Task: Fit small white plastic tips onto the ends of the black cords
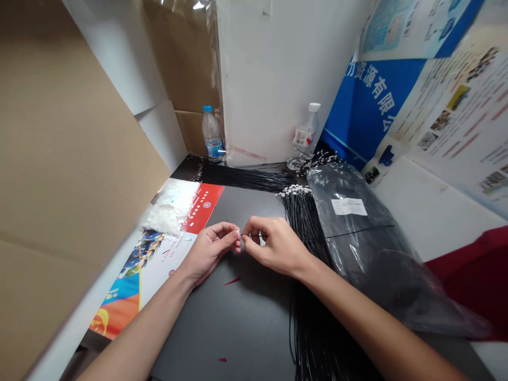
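Both hands low over the middle of the dark surface (pixel 238 317), fingertips meeting. Left hand (pixel 210 248) with wrist down on the surface, thumb and forefinger drawn narrow, pinching a small white end piece (pixel 239 233). Right hand (pixel 278 246) just beside it, knuckles up, fingers curled in and closed on a thin black cord (pixel 251 235). Cord end right at the white piece, in the small gap between the two sets of fingertips; impossible to tell whether already seated in it. Rest of the cord hidden under the right hand, then trailing out to the right across a clear plastic bag (pixel 357 254).

Directly behind the right hand, touching its far side: a loose bundle of black cords (pixel 305 222), white-tipped at the far end, running back toward the near edge under the right forearm. Plastic bag just right of that bundle, dark with more cords inside, a white label on top. Second bundle of black cords (pixel 246 177) laid crosswise at the back of the surface.

Left of the hands, a printed sheet (pixel 159 259) with a heap of small white pieces (pixel 166 217) on its far end, well apart from the left hand. Two water bottles at the back wall, blue-capped (pixel 212 135) and white-capped (pixel 307 132). Cardboard panel (pixel 59 159) along the left, blue poster (pixel 373 100) at the right.
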A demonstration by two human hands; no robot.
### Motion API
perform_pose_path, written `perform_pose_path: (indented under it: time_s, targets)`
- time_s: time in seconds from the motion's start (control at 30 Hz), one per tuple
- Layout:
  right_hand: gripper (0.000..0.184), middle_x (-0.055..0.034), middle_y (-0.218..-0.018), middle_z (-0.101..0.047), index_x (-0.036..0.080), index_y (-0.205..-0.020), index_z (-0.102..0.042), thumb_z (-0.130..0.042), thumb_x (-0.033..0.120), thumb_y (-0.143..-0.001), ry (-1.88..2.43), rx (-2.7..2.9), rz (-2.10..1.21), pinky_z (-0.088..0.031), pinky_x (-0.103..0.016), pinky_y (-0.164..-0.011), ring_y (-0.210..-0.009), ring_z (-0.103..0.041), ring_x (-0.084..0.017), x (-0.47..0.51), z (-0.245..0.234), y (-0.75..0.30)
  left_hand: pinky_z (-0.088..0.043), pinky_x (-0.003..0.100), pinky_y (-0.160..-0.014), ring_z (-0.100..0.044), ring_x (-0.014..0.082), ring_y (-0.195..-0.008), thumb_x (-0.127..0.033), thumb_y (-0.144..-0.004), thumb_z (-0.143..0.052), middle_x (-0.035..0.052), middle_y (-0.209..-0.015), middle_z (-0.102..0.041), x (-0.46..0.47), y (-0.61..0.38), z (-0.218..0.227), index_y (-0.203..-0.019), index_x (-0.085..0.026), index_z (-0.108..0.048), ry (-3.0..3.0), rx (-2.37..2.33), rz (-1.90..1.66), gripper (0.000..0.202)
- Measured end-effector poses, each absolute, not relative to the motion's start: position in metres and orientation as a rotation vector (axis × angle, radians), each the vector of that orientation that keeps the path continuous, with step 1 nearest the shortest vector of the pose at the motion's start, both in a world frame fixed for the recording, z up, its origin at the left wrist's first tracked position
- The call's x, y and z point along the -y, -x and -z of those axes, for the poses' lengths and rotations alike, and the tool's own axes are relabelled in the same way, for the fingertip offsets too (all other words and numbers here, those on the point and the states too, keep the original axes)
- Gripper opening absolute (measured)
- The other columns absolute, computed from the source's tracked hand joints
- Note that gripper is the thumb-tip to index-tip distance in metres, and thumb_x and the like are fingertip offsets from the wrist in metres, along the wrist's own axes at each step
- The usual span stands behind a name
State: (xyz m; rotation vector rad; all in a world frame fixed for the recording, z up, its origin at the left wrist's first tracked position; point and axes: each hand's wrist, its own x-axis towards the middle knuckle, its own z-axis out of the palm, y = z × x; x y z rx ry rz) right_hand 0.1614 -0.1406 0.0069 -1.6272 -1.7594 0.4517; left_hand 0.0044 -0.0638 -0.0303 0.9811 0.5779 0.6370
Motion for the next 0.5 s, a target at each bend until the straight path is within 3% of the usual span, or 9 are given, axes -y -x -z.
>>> perform_pose_path:
  time_s: [0.13,0.33,0.5]
  targets:
    - [0.008,0.0031,-0.066,-0.063,0.018,-0.075,-0.066,-0.061,0.019,-0.080,1.602,1.767,-0.430,-0.031,-0.022,-0.057,-0.059,-0.052,-0.009,0.1421,-0.0059,-0.1619,-0.052,0.020,-0.067,-0.063,0.0087,-0.064,-0.030,-0.064,-0.089,0.0016,-0.072,-0.071,0.0631,-0.0041,0.0318,-0.085,-0.013,-0.073,-0.958,-0.571,-0.637,0.031]
    - [0.010,0.0017,-0.075,-0.070,0.019,-0.080,-0.068,-0.059,0.020,-0.084,1.576,1.782,-0.406,-0.035,-0.022,-0.063,-0.065,-0.058,-0.010,0.1444,-0.0091,-0.1618,-0.052,0.018,-0.065,-0.063,0.0077,-0.063,-0.031,-0.066,-0.088,0.0010,-0.072,-0.071,0.0643,-0.0027,0.0294,-0.079,-0.013,-0.073,-0.957,-0.569,-0.611,0.026]
    - [0.013,0.0023,-0.074,-0.070,0.019,-0.079,-0.069,-0.058,0.021,-0.085,1.608,1.761,-0.413,-0.034,-0.022,-0.061,-0.061,-0.054,-0.009,0.1437,-0.0089,-0.1634,-0.054,0.018,-0.067,-0.064,0.0081,-0.065,-0.031,-0.065,-0.088,0.0012,-0.073,-0.071,0.0637,-0.0020,0.0304,-0.081,-0.013,-0.075,-0.969,-0.592,-0.598,0.027]
